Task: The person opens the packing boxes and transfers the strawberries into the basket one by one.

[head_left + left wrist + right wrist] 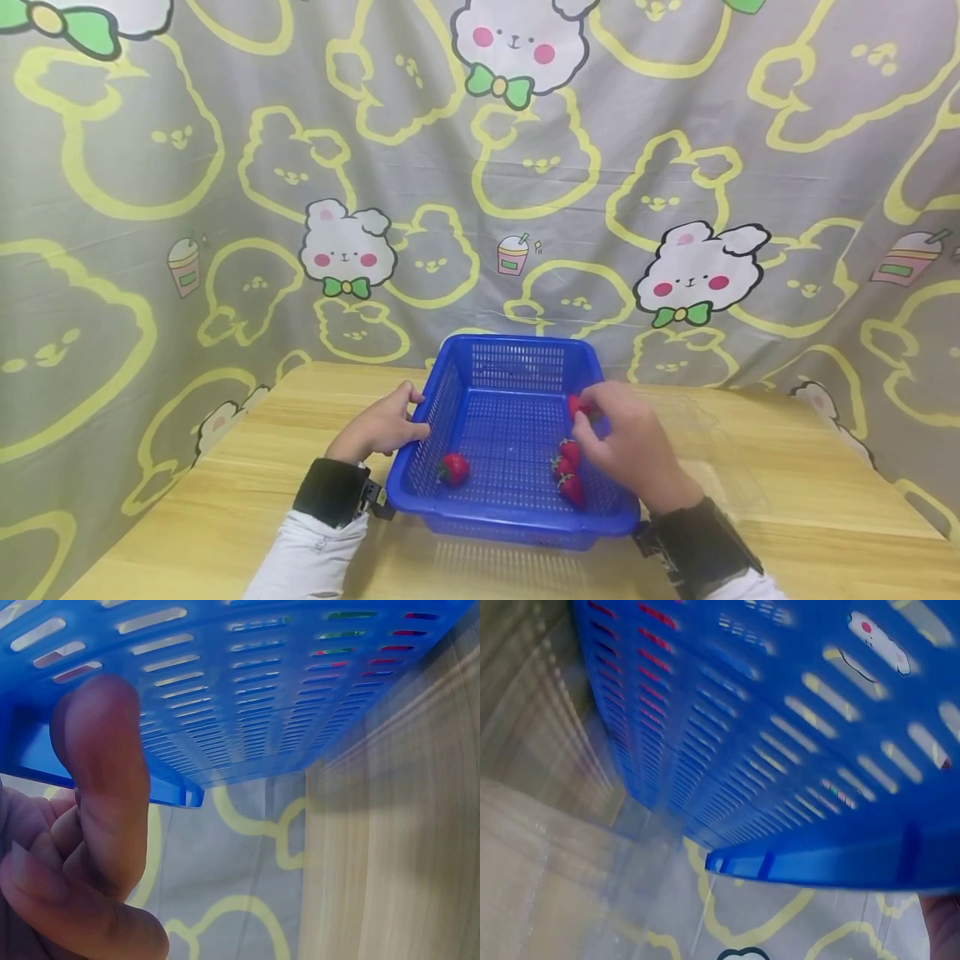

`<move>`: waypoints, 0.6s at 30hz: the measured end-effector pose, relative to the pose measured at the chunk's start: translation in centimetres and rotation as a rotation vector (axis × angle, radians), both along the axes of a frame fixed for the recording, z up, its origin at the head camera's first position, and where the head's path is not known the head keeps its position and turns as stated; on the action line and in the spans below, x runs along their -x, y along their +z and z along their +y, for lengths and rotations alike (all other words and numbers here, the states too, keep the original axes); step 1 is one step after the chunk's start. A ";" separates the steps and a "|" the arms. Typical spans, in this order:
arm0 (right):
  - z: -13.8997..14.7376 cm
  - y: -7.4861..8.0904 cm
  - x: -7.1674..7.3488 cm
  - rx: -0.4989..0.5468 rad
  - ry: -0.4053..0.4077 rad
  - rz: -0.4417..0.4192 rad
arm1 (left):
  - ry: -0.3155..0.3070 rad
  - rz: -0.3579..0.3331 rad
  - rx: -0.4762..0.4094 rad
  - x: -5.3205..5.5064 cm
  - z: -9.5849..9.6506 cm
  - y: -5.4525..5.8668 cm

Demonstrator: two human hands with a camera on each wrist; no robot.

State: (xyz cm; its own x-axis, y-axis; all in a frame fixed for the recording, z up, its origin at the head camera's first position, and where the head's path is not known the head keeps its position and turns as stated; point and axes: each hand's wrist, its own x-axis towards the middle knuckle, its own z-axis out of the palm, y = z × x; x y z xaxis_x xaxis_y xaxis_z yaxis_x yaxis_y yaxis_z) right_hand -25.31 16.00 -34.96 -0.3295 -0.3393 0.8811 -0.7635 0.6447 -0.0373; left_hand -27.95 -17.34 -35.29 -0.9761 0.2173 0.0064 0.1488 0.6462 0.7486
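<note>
A blue slotted plastic basket sits on the wooden table. My left hand holds its left rim; in the left wrist view a finger bends up against the outside of the slotted wall. Over the right rim reaches my right hand, its thumb and fingers pinching a red strawberry by the basket's inner right wall, partly hidden by the fingers. Three strawberries lie in a row on the floor's right side. One more strawberry rests near the front left corner.
Right of the basket, a clear plastic container lies on the table, and it shows blurred in the right wrist view. Behind the table hangs a grey curtain with yellow outlines and white rabbits.
</note>
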 end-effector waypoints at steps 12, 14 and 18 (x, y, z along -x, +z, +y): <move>-0.8 -1.3 0.0 -0.017 -0.005 -0.081 | 0.000 0.008 0.003 -0.1 0.2 0.0; -0.8 -1.3 0.1 -0.012 -0.004 -0.090 | 0.000 0.006 0.003 -0.1 0.1 0.1; -0.9 -1.5 0.2 -0.013 0.006 -0.106 | 0.002 0.004 0.002 -0.1 0.0 0.1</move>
